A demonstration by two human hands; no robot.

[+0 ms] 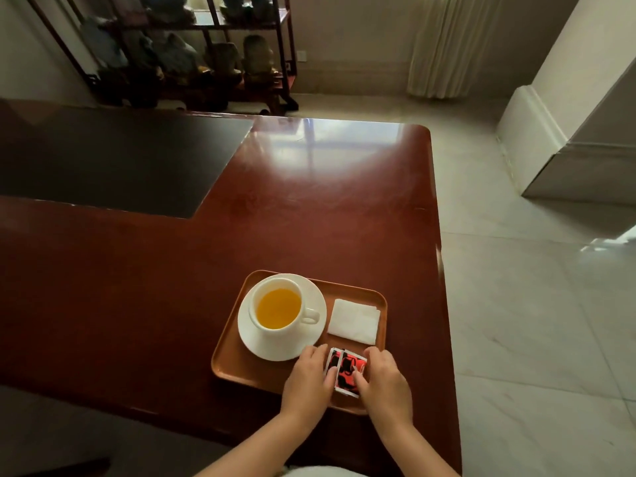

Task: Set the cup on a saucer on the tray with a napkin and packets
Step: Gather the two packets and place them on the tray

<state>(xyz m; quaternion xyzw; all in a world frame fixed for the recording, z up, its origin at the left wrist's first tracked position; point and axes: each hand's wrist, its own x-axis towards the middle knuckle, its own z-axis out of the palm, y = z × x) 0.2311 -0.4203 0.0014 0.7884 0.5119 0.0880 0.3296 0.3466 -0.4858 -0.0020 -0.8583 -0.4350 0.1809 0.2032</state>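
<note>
The red packets [346, 370], long way from 12 to 6 o'clock, are pinched between the left hand [309, 380] and right hand [383, 382].

1. Honestly nothing readable anywhere. The two red, black and white paper packets [345, 369] on the brown tray have printed markings, but they're way too blurry to read.

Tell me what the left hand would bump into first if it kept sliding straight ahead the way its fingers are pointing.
Probably the saucer: the left hand points up and away along the tray, its fingertips already near the saucer's front rim. The cup lies beyond. The exact gap is unclear.
</note>
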